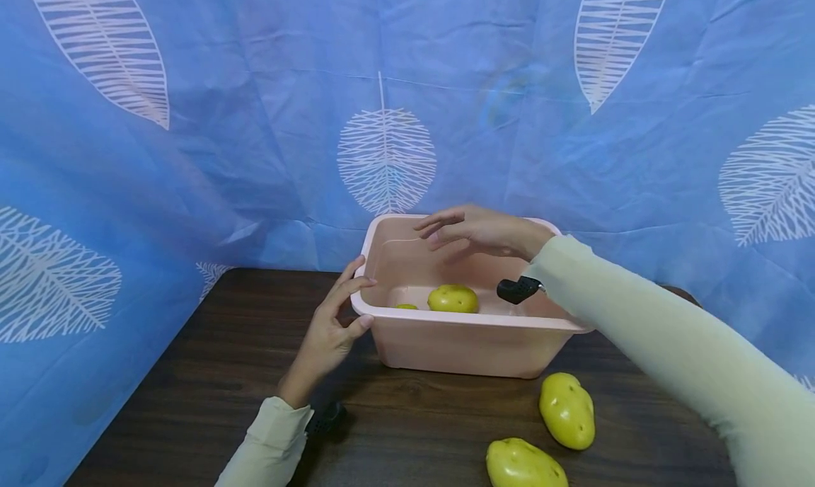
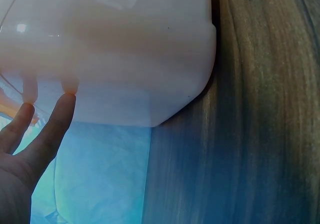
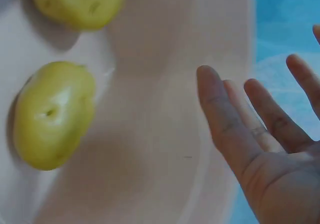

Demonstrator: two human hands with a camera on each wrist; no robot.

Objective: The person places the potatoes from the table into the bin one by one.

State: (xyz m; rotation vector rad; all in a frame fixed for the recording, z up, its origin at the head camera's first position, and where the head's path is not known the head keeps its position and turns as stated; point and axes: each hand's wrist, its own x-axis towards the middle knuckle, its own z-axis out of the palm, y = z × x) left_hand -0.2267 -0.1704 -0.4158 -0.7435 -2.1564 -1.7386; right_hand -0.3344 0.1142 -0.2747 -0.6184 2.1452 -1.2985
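A pink plastic basin stands on the table. At its left front corner my left hand rests on the rim with fingers spread; in the left wrist view, fingertips touch the outer wall. My right hand hovers over the back of the basin, holding nothing, and its fingers extend in the right wrist view. Below it, on the basin floor, lies a yellow potato. A second potato shows just a sliver behind the front rim; the right wrist view shows both more fully.
On the table in front of the basin lie two more potatoes, one near the right front corner and one closer to me. The dark wooden table ends at a blue leaf-patterned curtain behind the basin.
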